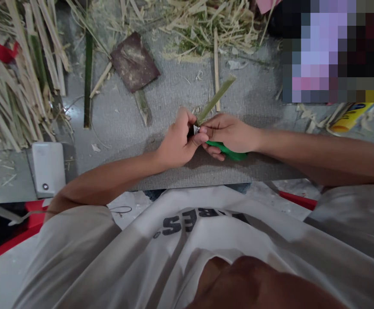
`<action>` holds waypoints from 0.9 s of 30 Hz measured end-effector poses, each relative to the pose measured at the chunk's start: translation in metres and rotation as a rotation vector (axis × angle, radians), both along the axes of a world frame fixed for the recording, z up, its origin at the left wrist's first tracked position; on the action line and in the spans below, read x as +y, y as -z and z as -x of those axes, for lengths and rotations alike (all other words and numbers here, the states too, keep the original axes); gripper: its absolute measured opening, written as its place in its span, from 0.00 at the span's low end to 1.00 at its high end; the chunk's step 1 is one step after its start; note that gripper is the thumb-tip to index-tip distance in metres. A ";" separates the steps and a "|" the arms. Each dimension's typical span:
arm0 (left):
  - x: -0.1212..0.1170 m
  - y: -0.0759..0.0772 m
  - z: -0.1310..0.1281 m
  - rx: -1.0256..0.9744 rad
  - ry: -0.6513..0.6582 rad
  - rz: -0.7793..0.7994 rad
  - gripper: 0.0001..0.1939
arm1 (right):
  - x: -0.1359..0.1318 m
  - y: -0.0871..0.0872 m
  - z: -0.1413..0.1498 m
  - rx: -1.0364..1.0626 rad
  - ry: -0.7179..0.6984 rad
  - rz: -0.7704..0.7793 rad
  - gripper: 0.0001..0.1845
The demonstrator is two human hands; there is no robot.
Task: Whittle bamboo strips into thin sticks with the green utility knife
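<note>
My left hand (180,139) is closed, thumb and fingers pinched around the lower end of a green bamboo strip (218,97). The strip slants up and to the right from between both hands. In my right hand (233,132) lies a tool with a bright green handle (232,152), and its fingers are wrapped round it. A small bit of shiny metal shows beside the fingertips where the hands meet. The rest of the tool is hidden, so its exact kind is unclear. The fingers of both hands touch or nearly touch, close to the table's front edge.
Bundles of pale strips (0,105) cover the left side, with a white phone-like object (48,167) below. A brown square piece (135,62) lies at centre left. Shavings (202,25) pile up behind. A yellow tube (351,118) rests at right on the grey table (122,141).
</note>
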State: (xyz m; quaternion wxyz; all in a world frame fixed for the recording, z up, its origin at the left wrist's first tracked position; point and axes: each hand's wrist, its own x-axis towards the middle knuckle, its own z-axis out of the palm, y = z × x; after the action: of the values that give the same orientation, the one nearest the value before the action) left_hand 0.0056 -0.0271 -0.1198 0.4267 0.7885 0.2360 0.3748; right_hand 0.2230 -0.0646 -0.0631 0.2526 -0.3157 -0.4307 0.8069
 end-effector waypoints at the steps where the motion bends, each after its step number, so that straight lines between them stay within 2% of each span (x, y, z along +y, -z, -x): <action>1: 0.000 -0.001 0.000 -0.002 0.011 0.001 0.29 | 0.001 0.001 -0.001 0.005 -0.026 0.013 0.35; 5: -0.001 -0.001 -0.001 -0.022 0.013 0.002 0.30 | 0.003 0.002 -0.004 0.015 -0.076 0.051 0.34; 8: -0.001 0.000 -0.001 -0.011 0.000 0.020 0.31 | 0.003 -0.002 -0.004 -0.006 -0.062 0.043 0.34; 18: -0.001 0.001 -0.001 0.025 -0.052 0.028 0.35 | -0.009 0.005 0.005 -0.038 0.138 -0.185 0.37; 23: -0.002 -0.002 -0.001 0.010 -0.036 0.044 0.32 | -0.002 -0.002 0.000 -0.010 -0.012 -0.056 0.36; 25: -0.001 -0.004 -0.001 0.016 -0.043 0.043 0.32 | 0.000 -0.003 -0.001 -0.014 -0.029 -0.065 0.36; 27: 0.000 -0.006 -0.001 0.038 -0.071 0.043 0.33 | -0.002 -0.002 0.000 -0.028 0.029 -0.146 0.36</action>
State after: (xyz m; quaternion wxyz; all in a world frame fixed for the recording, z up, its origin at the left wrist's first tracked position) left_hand 0.0062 -0.0271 -0.1142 0.4256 0.7772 0.2797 0.3695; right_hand 0.2229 -0.0668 -0.0607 0.2809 -0.3138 -0.4873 0.7649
